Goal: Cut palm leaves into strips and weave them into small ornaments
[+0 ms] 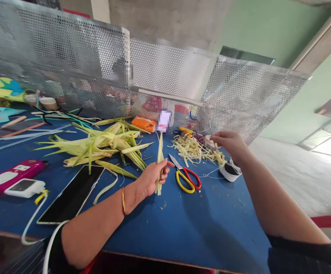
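My left hand [156, 177] is closed around a small bundle of pale green corn husk strips [160, 150], upright over the blue table. Right of it lies a pair of scissors [186, 178] with one yellow and one red handle, blades pointing away. My right hand [229, 144] is raised at the table's right side, thumb and fingers pinched together; what they hold, if anything, is too small to make out. Just beyond those fingertips is a pale roll [210, 141]. Below that hand sits a spool of white thread [229, 172], with loose thread trailing left.
A heap of corn husks [105, 142] lies left of centre, and shredded husk scraps [189, 148] at right. A tablet [73, 196], a magenta device [14, 175] and a white cable [30, 224] occupy the left. A perforated metal screen [165, 68] borders the table's back.
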Demonstrator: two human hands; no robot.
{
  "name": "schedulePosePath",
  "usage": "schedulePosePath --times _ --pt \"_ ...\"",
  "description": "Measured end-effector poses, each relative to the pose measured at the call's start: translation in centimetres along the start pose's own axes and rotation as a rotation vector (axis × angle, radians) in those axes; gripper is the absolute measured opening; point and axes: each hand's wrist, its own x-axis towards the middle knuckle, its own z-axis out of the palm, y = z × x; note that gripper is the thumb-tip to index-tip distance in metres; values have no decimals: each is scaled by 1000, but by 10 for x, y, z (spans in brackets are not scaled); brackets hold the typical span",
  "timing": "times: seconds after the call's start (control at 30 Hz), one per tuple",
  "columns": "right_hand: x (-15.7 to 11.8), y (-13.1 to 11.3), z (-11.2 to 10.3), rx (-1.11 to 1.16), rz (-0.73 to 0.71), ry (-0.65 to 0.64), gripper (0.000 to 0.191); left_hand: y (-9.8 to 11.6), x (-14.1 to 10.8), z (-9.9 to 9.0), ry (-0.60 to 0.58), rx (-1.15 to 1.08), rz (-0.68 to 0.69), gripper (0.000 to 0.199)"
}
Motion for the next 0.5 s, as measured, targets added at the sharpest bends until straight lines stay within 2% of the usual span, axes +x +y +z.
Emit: schedulePosePath --times 0.07,0.13,0.2,0.3,0.4,0.5 --pt "-21 -7 16 700 27 -174 23 1 -2 2 14 14 -19 29" --pt "-43 -19 35 1066 44 -306 27 0 -2 4 7 41 -42 30" --pt "-62 -33 53 1185 59 -347 29 -2 -2 5 -28 61 -47 30" --pt "-79 -48 76 1231 74 -309 31 -6 -2 6 -102 43 -80 27" --pt "-86 -52 93 1214 83 -277 31 -8 -4 7 -157 48 -115 28" --pt "-89 -47 104 1173 88 -308 33 -10 -6 8 -162 90 -135 29"
